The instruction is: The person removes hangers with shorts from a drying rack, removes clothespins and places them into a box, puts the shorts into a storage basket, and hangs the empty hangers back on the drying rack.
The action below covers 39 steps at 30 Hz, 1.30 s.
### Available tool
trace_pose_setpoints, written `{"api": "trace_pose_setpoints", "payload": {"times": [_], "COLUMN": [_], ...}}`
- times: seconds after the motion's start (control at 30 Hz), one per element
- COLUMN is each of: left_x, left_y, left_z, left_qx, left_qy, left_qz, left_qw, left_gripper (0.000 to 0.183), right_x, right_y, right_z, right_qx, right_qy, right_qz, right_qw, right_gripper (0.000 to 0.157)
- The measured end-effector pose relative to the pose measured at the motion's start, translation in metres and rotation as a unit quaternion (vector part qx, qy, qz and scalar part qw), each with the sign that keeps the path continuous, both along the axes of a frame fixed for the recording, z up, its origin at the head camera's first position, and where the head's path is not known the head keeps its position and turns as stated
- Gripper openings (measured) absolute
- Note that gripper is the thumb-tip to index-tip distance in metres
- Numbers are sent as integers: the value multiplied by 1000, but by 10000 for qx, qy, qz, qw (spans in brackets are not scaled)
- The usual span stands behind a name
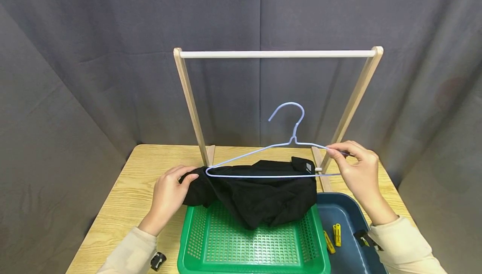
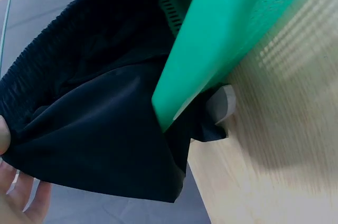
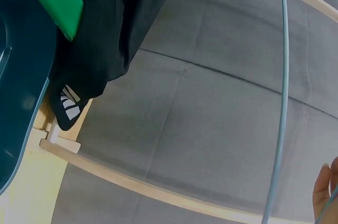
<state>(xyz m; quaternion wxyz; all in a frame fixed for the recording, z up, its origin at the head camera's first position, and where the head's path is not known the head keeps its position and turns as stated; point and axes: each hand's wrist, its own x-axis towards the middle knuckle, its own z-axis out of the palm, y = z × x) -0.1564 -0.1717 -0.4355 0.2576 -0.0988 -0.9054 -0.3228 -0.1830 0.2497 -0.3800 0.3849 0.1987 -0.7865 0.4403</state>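
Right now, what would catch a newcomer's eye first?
Probably the bright green basket, low in the middle, with black cloth draped over its far edge. The right hand holds a pale blue hanger at its right end; the left hand pinches the cloth's left end. Behind stands a white-barred rack.

No words or numbers can be read. On the black garment (image 3: 100,39), near one corner, a pale emblem (image 3: 70,103) of slanted bars set side by side is shown in the right wrist view; no lettering can be made out with it. In the head view it is seen only as a small light patch at the garment's upper right. A whitish mark (image 1: 160,258) is borne by the black object (image 1: 155,263) beside the left sleeve (image 1: 129,251), too small to be read.
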Motion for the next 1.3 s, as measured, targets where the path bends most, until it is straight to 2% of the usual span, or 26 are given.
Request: {"api": "trace_pose_setpoints", "payload": {"times": [0.13,0.3,0.47,0.7,0.8,1.0,1.3], "left_x": [1,4,9,10,10,12,17], "left_y": [1,5,13,24,26,28,27], "left_z": [0,6,8,5,3,-2,-2], "left_qx": [-225,-704,-1322,-1632,-1814,-2312,-2521], "left_qy": [-191,-589,-1060,-1543,-1653,-1633,-1773], "left_qz": [-51,-278,-584,-971,-1219,-1851,-2082], "left_qw": [9996,9954,9838,9696,9617,9411,9283], "left_gripper": [21,22,21,17,16,16,18], "right_x": [0,0,-2,-2,-2,-3,-5], "right_y": [2,3,4,0,-2,-8,-10], "right_z": [3,4,4,4,4,-1,-10], "right_qx": [-57,-149,-168,-107,-41,-2,41], "right_qy": [22,73,32,-21,-91,-100,-94], "right_qz": [-48,-148,-183,-104,-112,-187,-249], "right_qw": [10000,9998,9997,9999,9999,9998,9996], "right_gripper": [19,21,18,17,16,20,20]}}
